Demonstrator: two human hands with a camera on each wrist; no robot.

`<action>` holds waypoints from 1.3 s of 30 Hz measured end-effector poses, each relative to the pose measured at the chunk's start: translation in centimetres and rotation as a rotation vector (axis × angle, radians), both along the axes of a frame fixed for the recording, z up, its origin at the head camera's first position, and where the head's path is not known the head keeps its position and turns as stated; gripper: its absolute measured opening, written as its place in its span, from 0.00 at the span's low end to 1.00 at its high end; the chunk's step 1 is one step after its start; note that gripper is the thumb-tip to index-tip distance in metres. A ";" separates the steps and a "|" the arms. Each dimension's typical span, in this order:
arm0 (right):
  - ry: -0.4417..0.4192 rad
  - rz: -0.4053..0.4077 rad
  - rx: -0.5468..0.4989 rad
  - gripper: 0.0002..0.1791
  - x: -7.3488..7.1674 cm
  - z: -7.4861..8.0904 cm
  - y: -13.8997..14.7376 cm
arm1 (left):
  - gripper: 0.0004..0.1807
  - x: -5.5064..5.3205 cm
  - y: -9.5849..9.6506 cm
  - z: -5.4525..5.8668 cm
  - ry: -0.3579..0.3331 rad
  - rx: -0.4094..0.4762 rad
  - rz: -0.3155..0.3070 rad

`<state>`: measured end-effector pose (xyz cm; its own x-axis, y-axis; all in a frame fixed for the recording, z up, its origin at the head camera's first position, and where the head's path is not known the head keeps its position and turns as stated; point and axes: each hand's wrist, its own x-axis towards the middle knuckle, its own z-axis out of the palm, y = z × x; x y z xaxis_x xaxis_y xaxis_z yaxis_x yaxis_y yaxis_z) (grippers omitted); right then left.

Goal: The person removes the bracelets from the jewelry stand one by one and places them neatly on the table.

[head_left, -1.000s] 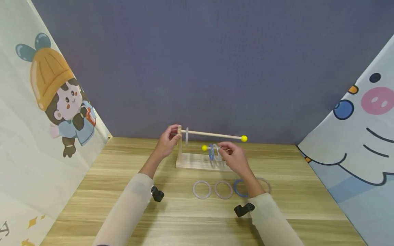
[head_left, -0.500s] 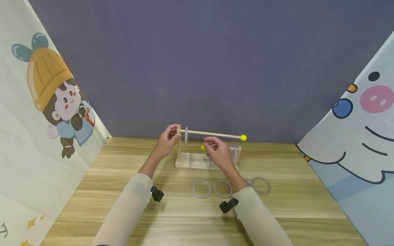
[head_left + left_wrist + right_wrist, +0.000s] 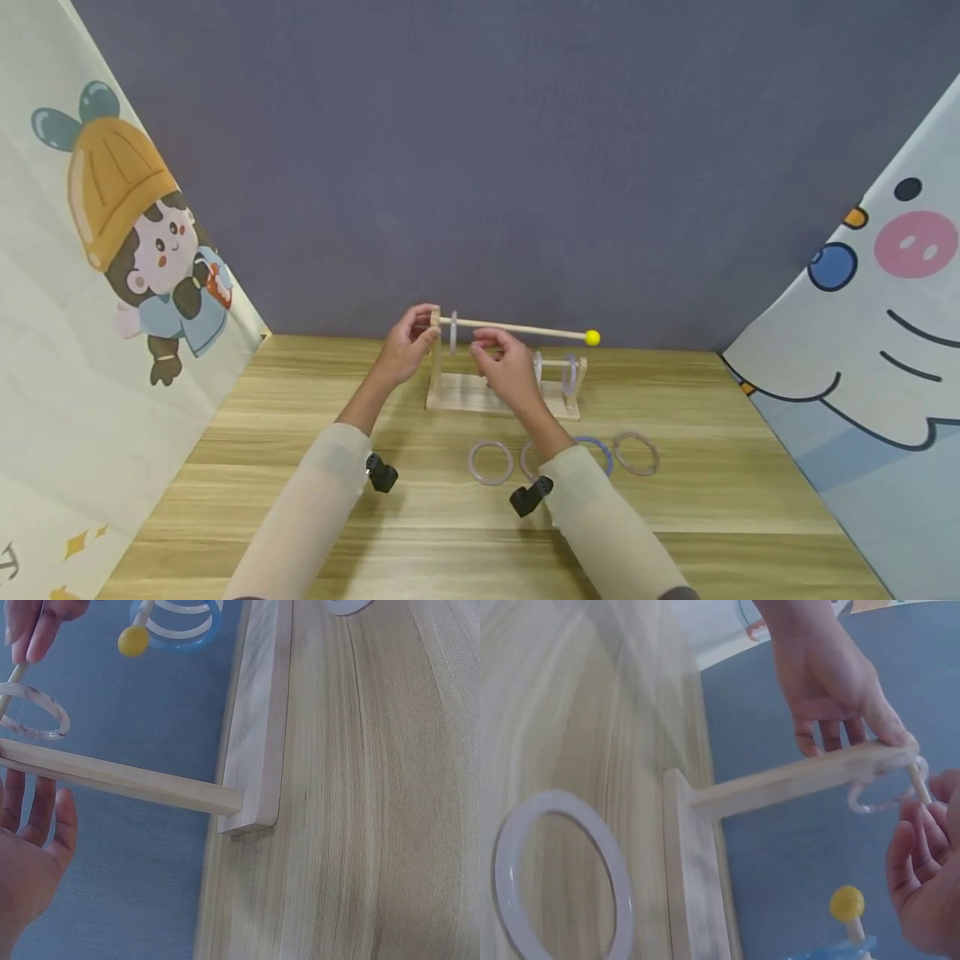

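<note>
A wooden stand [image 3: 468,393] carries two horizontal rods on upright posts. My left hand [image 3: 405,346] grips the top of its tall left post [image 3: 127,776], thumb on one side and fingers on the other. A pale ring [image 3: 453,332] hangs on the upper rod [image 3: 517,328], close to that post. Just right of the ring, my right hand [image 3: 510,367] hovers beside the rod with loosely bent fingers and holds nothing. On the lower rod, tipped with a yellow ball [image 3: 133,641], hang a blue ring [image 3: 187,646], a white ring [image 3: 537,367] and a lavender ring [image 3: 570,375].
In front of the stand, several rings lie in a row on the wooden table [image 3: 420,533]: a pale ring [image 3: 491,462], one partly under the right sleeve, a blue ring [image 3: 606,454] and a brownish ring [image 3: 637,453]. A grey-blue backdrop [image 3: 480,167] stands behind.
My right hand has moved left from the lower rod's rings to beside the upper rod near its ring. My left hand has stayed on the post.
</note>
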<state>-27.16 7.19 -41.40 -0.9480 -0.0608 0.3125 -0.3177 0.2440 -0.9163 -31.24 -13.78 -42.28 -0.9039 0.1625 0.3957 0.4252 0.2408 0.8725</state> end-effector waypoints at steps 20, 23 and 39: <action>0.035 -0.072 0.047 0.13 -0.4 0.1 -3.6 | 0.22 2.7 0.5 2.9 -0.012 -0.034 -0.006; 0.057 -0.093 0.066 0.13 -0.3 0.0 -3.7 | 0.22 2.3 0.5 2.5 -0.014 -0.031 -0.007; 0.124 -0.145 0.032 0.10 -0.4 -0.2 -3.4 | 0.22 -0.1 -0.1 -0.2 -0.005 -0.002 0.008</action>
